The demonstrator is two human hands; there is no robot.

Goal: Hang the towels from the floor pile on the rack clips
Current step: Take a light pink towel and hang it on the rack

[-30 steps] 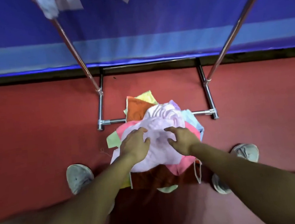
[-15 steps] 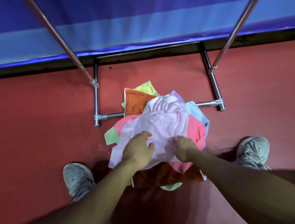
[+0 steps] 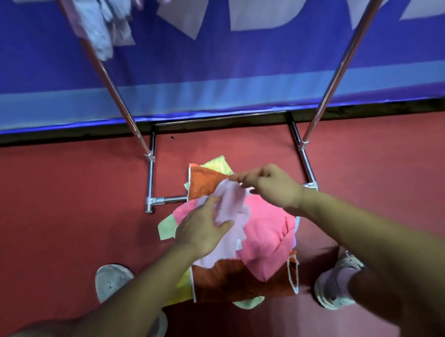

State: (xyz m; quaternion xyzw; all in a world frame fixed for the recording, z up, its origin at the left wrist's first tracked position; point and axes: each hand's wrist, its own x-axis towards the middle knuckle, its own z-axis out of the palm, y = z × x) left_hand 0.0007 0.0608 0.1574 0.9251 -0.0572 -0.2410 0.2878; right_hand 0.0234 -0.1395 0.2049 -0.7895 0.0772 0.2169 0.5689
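A pale pink towel (image 3: 233,208) is lifted off the floor pile (image 3: 268,240) of pink, orange, yellow and green towels. My right hand (image 3: 269,186) pinches its upper corner above the pile. My left hand (image 3: 202,230) grips the towel lower down, at its left side. The chrome rack's two slanted poles (image 3: 107,79) rise toward the top of the view, and its base bar (image 3: 164,201) lies on the floor behind the pile. Grey and pink towels (image 3: 104,18) hang at the top left; the clips are not visible.
The floor is red carpet (image 3: 54,215). A blue banner wall (image 3: 203,59) stands right behind the rack. My shoes (image 3: 112,280) rest on either side of the pile, the right shoe (image 3: 336,280) close to the orange towel's edge.
Both hands have gathered the pale pink towel and raised it off the pile, the right hand moving up and forward with a corner. The bright pink towel beneath is now exposed.
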